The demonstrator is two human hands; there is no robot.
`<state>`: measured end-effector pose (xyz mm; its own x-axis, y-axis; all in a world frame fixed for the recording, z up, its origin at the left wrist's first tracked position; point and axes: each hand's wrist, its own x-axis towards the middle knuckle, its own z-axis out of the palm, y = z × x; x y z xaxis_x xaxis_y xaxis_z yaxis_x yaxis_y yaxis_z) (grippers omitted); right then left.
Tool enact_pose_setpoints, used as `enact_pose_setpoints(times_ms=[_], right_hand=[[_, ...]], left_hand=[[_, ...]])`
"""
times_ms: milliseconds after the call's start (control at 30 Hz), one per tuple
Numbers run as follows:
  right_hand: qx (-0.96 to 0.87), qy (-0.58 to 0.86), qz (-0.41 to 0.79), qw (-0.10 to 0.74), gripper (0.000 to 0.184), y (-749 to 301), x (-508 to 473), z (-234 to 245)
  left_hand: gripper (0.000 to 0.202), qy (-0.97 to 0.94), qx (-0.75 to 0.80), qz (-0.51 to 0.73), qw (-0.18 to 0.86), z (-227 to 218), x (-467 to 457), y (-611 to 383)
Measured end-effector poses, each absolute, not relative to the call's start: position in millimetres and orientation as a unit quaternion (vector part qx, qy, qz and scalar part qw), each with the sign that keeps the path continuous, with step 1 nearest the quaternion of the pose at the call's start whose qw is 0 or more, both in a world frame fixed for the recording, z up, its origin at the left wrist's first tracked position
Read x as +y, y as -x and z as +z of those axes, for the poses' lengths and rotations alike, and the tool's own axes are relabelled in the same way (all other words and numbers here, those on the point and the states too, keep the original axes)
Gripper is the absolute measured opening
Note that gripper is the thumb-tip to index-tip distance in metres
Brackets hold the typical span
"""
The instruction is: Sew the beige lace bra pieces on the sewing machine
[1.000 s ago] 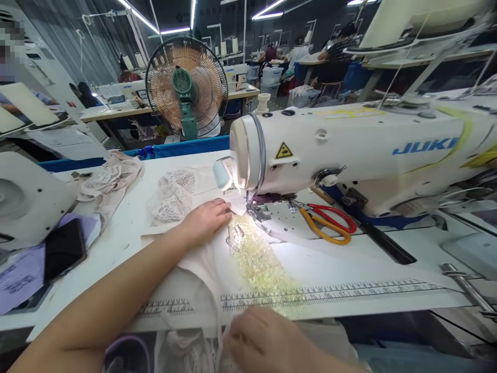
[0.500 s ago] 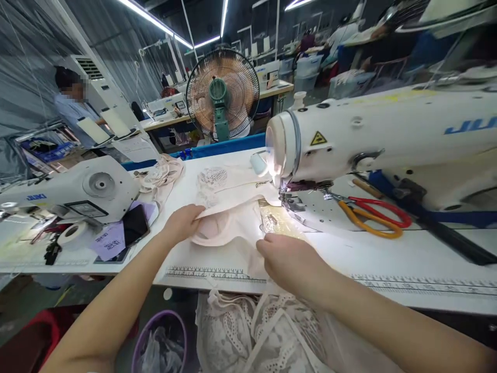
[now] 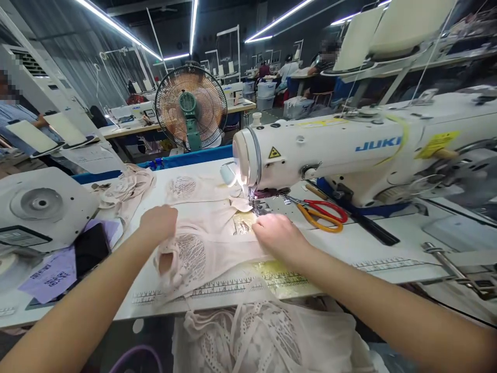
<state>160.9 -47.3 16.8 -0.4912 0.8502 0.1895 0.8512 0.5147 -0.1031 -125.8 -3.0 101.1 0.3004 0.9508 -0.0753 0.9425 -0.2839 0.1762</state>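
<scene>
A pale pink bra (image 3: 225, 248) with lace cups lies spread on the white sewing table, part of it reaching the needle area of a JUKI sewing machine (image 3: 279, 155). My left hand (image 3: 159, 224) is closed on the bra's upper edge, left of the needle; its fingertips are partly hidden. Just in front of the presser foot (image 3: 258, 207), my right hand (image 3: 277, 235) pinches the bra's band, with the fingers curled under. The machine's lamp lights the cloth at the needle. A lace cup (image 3: 190, 259) faces up between my forearms.
Red-handled and orange-handled scissors (image 3: 320, 215) lie right of the needle. More bras (image 3: 248, 336) hang below the table edge. At left are a second machine (image 3: 42, 207), a dark phone (image 3: 91, 246) and a purple paper (image 3: 50, 277). A fan (image 3: 190, 106) stands behind; people work farther back.
The view has swung to the right. The bra's near part has come down flatter toward the table's front edge, showing a lace cup. My right hand is now closer to the presser foot.
</scene>
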Motion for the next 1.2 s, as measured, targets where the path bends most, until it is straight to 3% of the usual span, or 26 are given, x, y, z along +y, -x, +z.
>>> enact_pose_setpoints(times_ms=[100,300,433,633,767,867,933,1200], right_hand=[[-0.838,0.529,-0.058,0.117,0.024,-142,-52,11],[-0.843,0.522,-0.08,0.097,0.013,-130,-80,-13],[-0.876,0.466,-0.074,0.106,0.034,-124,-82,-27],[-0.92,0.372,-0.023,0.117,0.04,-138,-45,-14],[-0.93,0.344,0.006,0.132,0.038,-146,-32,-7],[-0.924,0.352,0.012,0.148,0.035,-149,-38,-5],[-0.917,0.363,0.005,0.169,0.034,-153,-47,-5],[-0.907,0.363,-0.044,0.208,0.035,-180,-77,-20]], left_hand=[[0.011,-0.82,0.57,0.012,0.053,90,-1,92],[0.017,-0.867,0.497,-0.006,0.017,49,19,12],[0.028,-0.839,0.543,0.004,0.007,23,58,-8],[0.026,-0.826,0.564,0.021,0.002,28,83,2],[0.025,-0.913,0.405,0.014,0.042,33,45,27],[0.039,-0.96,0.266,0.035,0.076,23,16,43],[0.046,-0.962,0.257,0.054,0.071,15,7,47],[0.038,-0.966,0.234,0.106,0.039,6,16,38]])
